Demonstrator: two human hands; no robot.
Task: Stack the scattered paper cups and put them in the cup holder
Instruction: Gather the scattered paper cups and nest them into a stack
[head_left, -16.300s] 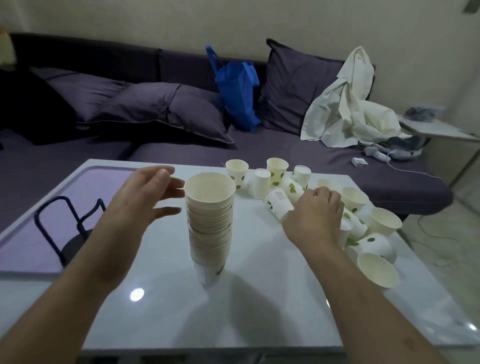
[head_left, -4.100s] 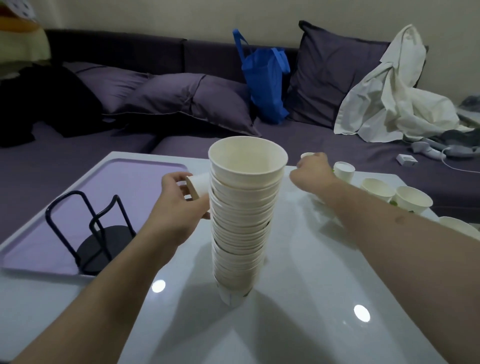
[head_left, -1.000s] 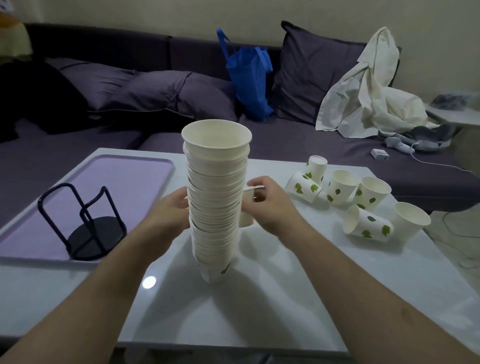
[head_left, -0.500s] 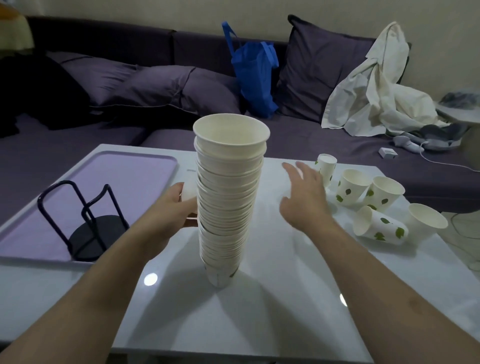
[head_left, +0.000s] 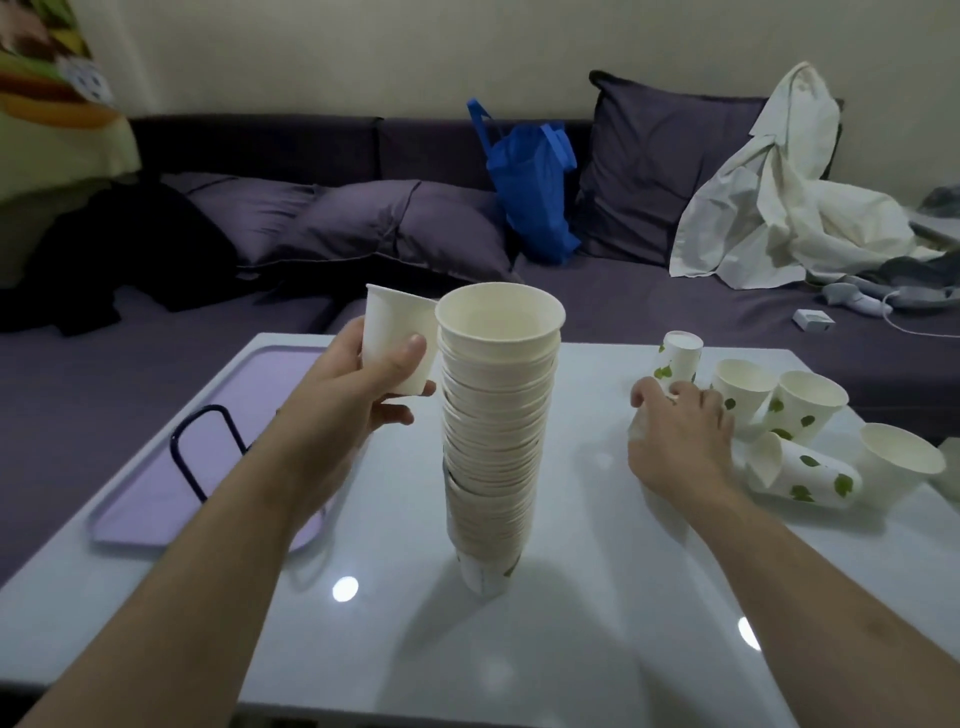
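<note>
A tall stack of white paper cups stands upright mid-table. My left hand holds one white paper cup upright, level with the stack's top and just left of it. My right hand is curled over a lying cup at the edge of the scattered cups; that cup is mostly hidden under the fingers. Several loose cups with green leaf prints stand or lie at the right. The black wire cup holder sits on the purple tray, partly hidden behind my left forearm.
The glossy white table runs to a front edge near me. Behind it is a purple sofa with cushions, a blue bag and crumpled white cloth.
My left hand has lifted its cup from behind the stack up to the level of the stack's top. My right hand has moved right and closed over a cup among the scattered ones.
</note>
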